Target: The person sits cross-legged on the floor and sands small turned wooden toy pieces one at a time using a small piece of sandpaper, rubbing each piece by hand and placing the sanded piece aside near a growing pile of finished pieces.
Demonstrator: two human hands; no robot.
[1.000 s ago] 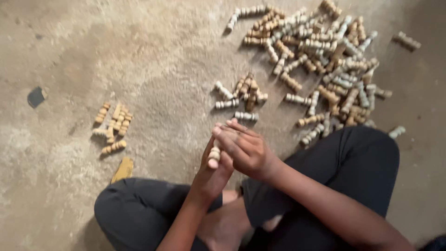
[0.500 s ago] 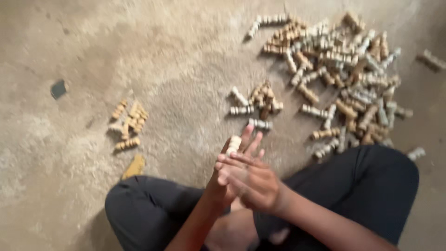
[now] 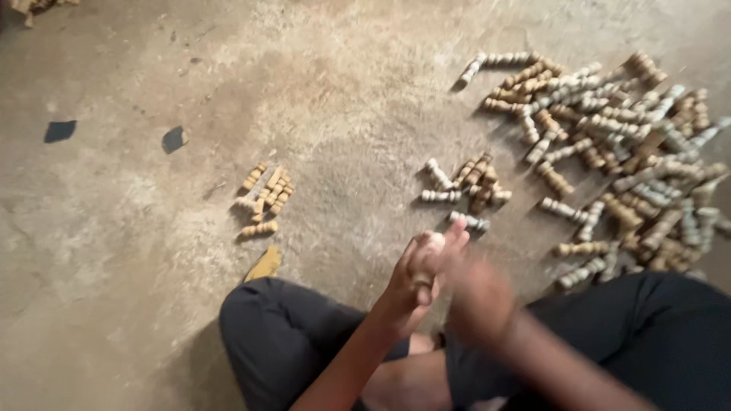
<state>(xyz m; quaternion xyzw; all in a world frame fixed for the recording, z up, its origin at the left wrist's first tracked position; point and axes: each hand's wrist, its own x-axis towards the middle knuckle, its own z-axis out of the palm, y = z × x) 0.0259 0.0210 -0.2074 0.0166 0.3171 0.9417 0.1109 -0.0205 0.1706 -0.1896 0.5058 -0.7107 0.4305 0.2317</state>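
right now a small turned wooden piece (image 3: pixel 424 262) is sitting upright, pinched in the left hand (image 3: pixel 415 283) above the lap. at its 3 o'clock the right hand (image 3: pixel 476 298) is blurring, grip unclear. at 12 o'clock a small cluster (image 3: pixel 466 183) is lying on the concrete floor (image 3: pixel 152 304); at 2 o'clock, a big heap (image 3: pixel 617 144).

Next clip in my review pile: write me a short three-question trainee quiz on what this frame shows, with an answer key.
1. True or false: the left hand holds a small turned wooden piece upright.
2. Which heap on the floor is biggest? A) the small pile at left, B) the middle cluster, C) the large heap at right.
3. What flat yellowish thing lies beside the person's left knee?

Key:
1. True.
2. C.
3. A yellow scrap, possibly sandpaper; too small to tell. The right hand is blurred by motion.
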